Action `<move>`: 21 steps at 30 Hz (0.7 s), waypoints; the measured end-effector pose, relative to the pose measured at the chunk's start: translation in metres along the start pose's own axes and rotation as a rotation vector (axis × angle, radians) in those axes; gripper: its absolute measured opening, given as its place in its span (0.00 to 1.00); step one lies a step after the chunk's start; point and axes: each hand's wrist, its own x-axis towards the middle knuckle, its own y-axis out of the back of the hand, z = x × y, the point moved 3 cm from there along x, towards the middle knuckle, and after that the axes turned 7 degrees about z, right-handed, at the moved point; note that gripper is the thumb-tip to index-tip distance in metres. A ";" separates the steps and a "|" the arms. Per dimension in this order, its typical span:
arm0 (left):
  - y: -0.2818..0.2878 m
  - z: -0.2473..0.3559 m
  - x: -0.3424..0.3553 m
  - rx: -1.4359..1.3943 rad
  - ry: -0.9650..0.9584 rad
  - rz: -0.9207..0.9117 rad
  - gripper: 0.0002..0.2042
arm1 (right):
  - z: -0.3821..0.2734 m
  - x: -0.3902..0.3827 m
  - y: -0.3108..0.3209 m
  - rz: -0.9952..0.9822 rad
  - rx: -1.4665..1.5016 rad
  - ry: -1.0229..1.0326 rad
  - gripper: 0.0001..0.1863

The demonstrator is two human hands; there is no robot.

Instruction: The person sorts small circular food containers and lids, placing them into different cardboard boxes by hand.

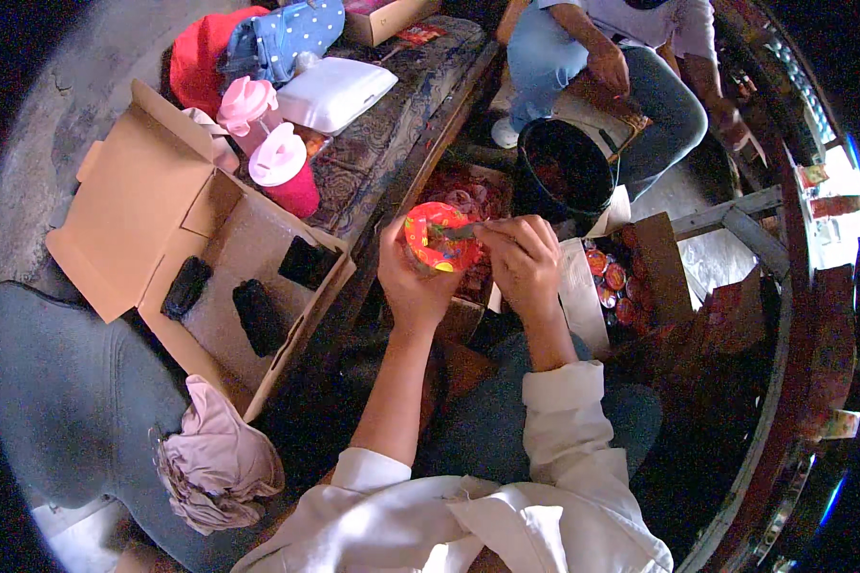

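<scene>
In the middle of the head view, my left hand [413, 272] is wrapped round a small clear plastic cup with a bright red and yellow printed lid film [441, 250]. My right hand [524, 256] pinches a short grey knife [462, 231], its blade lying across the top of the film. Whether the blade has cut through cannot be seen. Just beyond and beneath my hands, a carton [478, 191] holds a heap of reddish plastic pieces. To the right of my right hand, an open carton [661, 265] contains several red-lidded cups [617, 277].
Beyond my hands stands a black bucket [566, 164] beside a seated person [602, 72]. On the left lies an open cardboard box [129, 224] with black bundles. Two pink-lidded tumblers [282, 158] and a white foam container [337, 94] rest on a patterned bench [373, 143].
</scene>
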 end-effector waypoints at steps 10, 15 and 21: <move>-0.004 0.000 -0.004 0.017 0.009 -0.129 0.30 | 0.000 -0.001 0.017 -0.218 -0.076 0.105 0.12; -0.006 0.005 -0.003 -0.031 0.080 -0.199 0.30 | 0.001 -0.012 0.016 -0.181 -0.082 0.067 0.13; -0.010 0.007 -0.005 -0.066 0.100 -0.292 0.30 | 0.004 -0.016 0.013 -0.175 -0.059 0.067 0.14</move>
